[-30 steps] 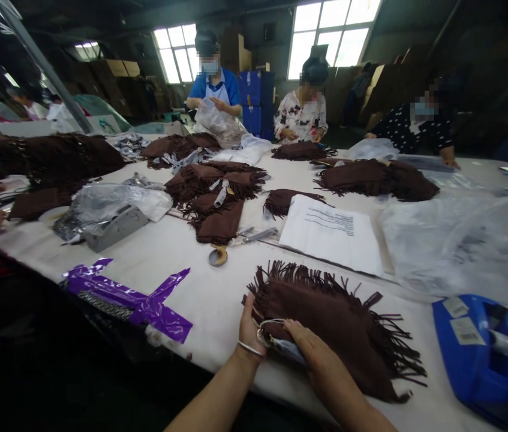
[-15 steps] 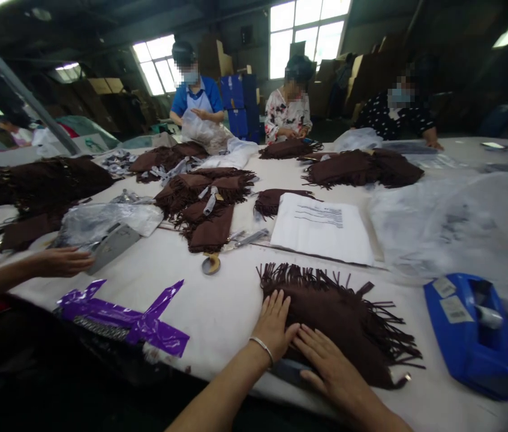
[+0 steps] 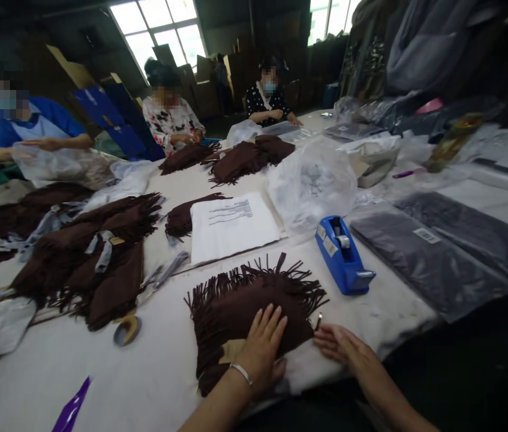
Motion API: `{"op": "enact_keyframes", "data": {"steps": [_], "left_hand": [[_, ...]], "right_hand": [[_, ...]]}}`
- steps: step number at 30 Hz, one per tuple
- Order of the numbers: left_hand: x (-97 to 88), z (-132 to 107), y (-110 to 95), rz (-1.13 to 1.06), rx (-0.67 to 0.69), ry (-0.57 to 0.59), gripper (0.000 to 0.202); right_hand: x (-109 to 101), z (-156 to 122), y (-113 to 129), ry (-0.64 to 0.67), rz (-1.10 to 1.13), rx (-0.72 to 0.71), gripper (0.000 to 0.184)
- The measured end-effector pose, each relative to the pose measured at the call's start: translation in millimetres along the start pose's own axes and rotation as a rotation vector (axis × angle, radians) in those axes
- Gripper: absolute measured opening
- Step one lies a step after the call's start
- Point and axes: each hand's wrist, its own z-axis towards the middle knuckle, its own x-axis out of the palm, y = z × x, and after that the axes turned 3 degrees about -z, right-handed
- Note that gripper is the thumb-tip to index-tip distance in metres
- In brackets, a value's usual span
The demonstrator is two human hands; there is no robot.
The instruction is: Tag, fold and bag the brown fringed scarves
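Note:
A dark brown fringed bag (image 3: 245,300) lies flat near the table's front edge, its tassels spread along the far and right sides. My left hand (image 3: 262,342), with a silver bangle at the wrist, rests on it with fingers stretched out. A tan tag (image 3: 232,351) shows beside that wrist. Just off the bag's right corner is my right hand (image 3: 341,347), fingers extended and somewhat blurred, with nothing visible in them. Close to its fingertips, a small metal end piece (image 3: 319,321) sticks out from the bag; whether they touch it I cannot tell.
A blue tape dispenser (image 3: 343,255) stands beyond my right hand, grey plastic-wrapped packs (image 3: 433,258) to its right. Behind the bag lies a printed white packet (image 3: 233,225). More brown fringed bags (image 3: 114,264) and a tape roll (image 3: 126,330) are left. Several people sit or stand across.
My view has turned to the right. My right hand has left the bag's front edge for its right corner; my left hand has shifted right across the bag.

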Motion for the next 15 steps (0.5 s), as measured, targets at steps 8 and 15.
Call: {"op": "enact_keyframes", "data": {"steps": [8, 15], "left_hand": [[17.3, 20, 7, 0.450, 0.191, -0.079, 0.059], [3.1, 8, -5, 0.453, 0.290, -0.162, 0.065]], "right_hand": [[19, 1, 14, 0.401, 0.782, 0.383, 0.062], [55, 63, 30, 0.351, 0.957, 0.361, 0.030]]}}
